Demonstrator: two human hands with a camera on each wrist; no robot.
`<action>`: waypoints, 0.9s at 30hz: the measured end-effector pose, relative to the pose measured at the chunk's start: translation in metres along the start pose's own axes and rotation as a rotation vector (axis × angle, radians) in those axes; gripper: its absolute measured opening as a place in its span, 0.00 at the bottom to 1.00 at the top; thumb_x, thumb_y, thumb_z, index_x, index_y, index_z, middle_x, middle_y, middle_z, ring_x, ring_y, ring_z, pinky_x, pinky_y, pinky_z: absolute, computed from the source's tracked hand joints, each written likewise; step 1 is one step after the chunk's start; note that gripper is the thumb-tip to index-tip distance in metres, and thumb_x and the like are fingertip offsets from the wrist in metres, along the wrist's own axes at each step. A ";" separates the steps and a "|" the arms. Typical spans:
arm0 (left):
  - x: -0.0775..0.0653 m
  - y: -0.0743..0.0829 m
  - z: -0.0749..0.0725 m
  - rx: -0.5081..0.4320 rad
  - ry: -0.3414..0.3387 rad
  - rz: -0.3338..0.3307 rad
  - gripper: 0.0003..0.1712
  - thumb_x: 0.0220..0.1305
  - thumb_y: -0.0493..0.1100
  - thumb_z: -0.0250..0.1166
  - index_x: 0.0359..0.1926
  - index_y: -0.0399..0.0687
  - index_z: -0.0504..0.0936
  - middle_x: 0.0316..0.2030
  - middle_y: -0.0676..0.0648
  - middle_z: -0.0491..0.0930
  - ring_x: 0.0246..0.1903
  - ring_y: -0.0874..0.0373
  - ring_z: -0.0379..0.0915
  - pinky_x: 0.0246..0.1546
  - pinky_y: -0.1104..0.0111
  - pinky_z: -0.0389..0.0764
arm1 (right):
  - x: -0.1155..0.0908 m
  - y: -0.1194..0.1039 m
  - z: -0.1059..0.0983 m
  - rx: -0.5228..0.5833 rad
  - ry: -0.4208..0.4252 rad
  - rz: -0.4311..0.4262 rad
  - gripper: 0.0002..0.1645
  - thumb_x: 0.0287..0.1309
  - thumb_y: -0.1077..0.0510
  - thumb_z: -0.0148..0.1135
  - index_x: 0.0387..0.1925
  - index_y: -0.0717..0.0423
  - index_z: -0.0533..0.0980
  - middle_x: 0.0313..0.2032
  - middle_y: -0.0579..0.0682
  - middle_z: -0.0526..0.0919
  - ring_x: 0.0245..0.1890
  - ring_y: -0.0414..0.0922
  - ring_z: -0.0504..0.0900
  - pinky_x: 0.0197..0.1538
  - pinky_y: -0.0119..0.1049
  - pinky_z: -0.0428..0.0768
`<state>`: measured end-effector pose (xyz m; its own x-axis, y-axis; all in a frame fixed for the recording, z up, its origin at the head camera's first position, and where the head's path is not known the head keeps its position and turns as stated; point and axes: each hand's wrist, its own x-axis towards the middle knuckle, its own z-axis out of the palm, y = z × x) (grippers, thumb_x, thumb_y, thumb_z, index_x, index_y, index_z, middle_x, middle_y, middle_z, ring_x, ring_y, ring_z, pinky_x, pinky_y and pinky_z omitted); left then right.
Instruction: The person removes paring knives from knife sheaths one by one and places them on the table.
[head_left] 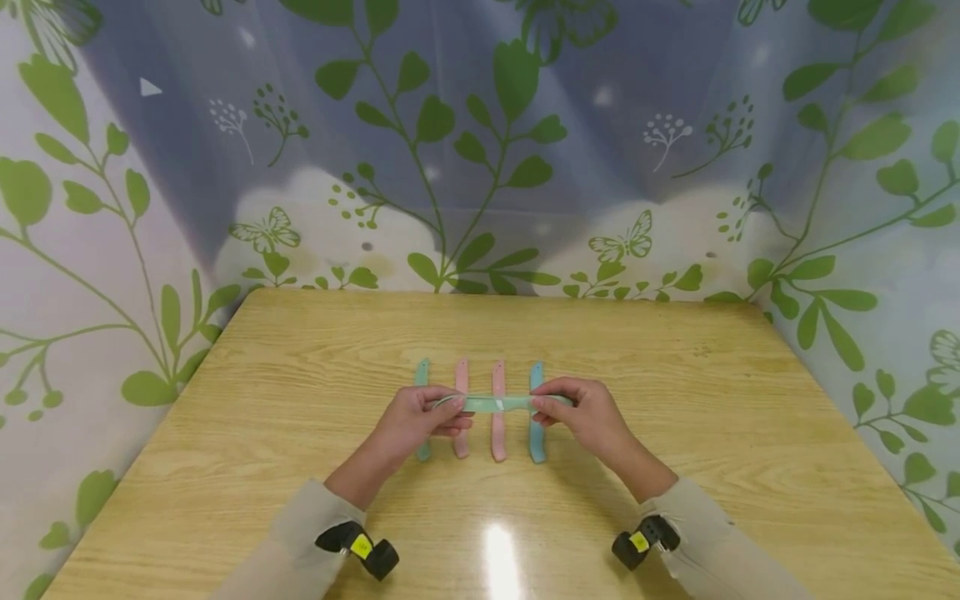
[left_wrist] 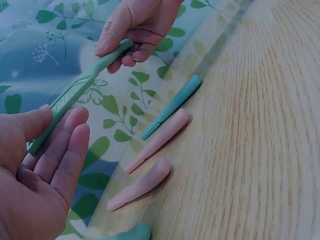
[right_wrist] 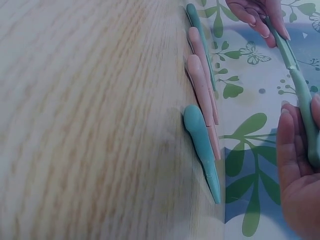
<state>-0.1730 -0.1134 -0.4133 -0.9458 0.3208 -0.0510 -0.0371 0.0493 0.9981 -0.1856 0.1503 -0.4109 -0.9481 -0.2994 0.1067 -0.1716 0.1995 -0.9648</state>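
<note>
A slim light green plastic tool (head_left: 483, 404) is held level across the row, above the table. It has a rounded handle and a flatter, narrow slotted part, as the left wrist view shows. My left hand (head_left: 411, 414) pinches the narrow end between thumb and fingers. At the handle end, my right hand (head_left: 592, 410) pinches it the same way. Beneath lie similar slim tools side by side: a green one (head_left: 423, 454), a pink one (head_left: 461, 447), a second pink one (head_left: 498, 446) and a blue one (head_left: 537, 446). The hands partly cover the outer ones.
The wooden table (head_left: 300, 350) reaches back to a leaf-patterned curtain (head_left: 465, 192), which also hangs on both sides. Wrist cameras (head_left: 381, 558) are strapped over both light sleeves. A bright reflection lies on the tabletop near the front.
</note>
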 end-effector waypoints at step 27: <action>-0.004 -0.004 -0.004 0.037 -0.002 0.010 0.16 0.69 0.41 0.57 0.50 0.31 0.78 0.41 0.30 0.83 0.37 0.54 0.83 0.41 0.59 0.83 | 0.001 0.001 0.000 -0.029 -0.033 -0.013 0.10 0.58 0.64 0.63 0.38 0.69 0.80 0.32 0.68 0.83 0.30 0.51 0.84 0.34 0.35 0.84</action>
<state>-0.1707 -0.1187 -0.4174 -0.9452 0.3238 -0.0415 -0.0161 0.0807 0.9966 -0.1871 0.1504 -0.4119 -0.9365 -0.3326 0.1106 -0.1919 0.2224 -0.9559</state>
